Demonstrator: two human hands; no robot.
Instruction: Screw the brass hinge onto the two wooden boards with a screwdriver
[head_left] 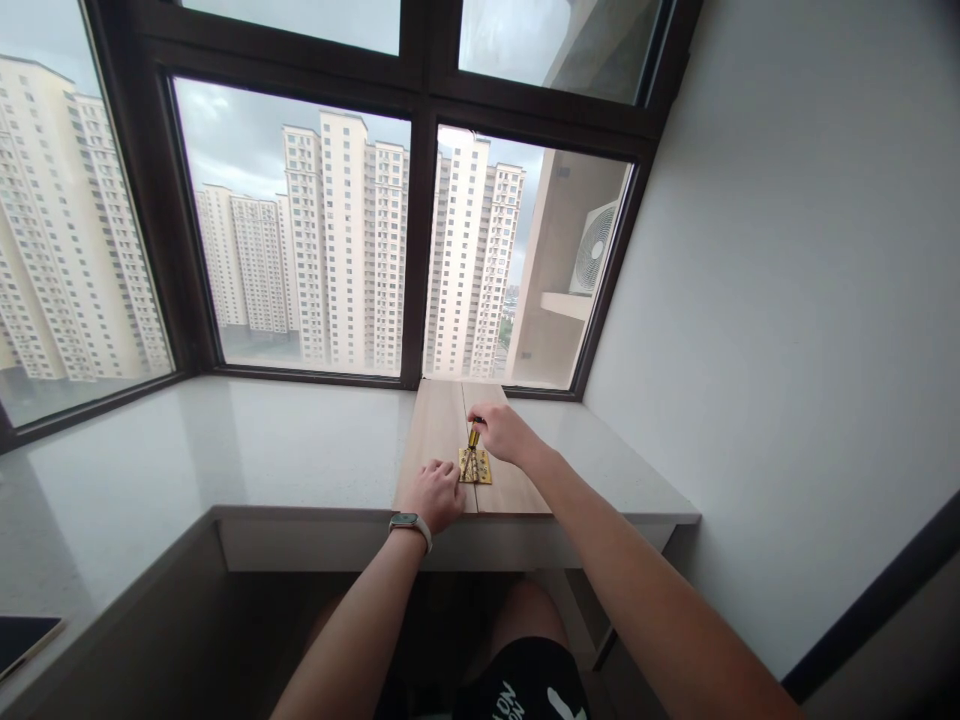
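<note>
A brass-coloured hinge [484,467] lies open and flat across the seam between two pale wooden boards [429,440]. My right hand [504,430] is closed round the handle of a screwdriver with a yellow and black grip [473,438]. The screwdriver stands tilted over the hinge, its lower end meeting the upper part of the plate. On the left board rests my left hand [437,494], fingers bent and pressed to the hinge's left edge. Its thumb is mostly hidden. Screws on the hinge are too small to tell apart.
The boards lie on a white windowsill counter [315,440] with a front edge facing me. Dark window frames [420,230] stand behind, and a white wall [772,300] rises at the right. A dark flat object [26,640] sits at the far lower left.
</note>
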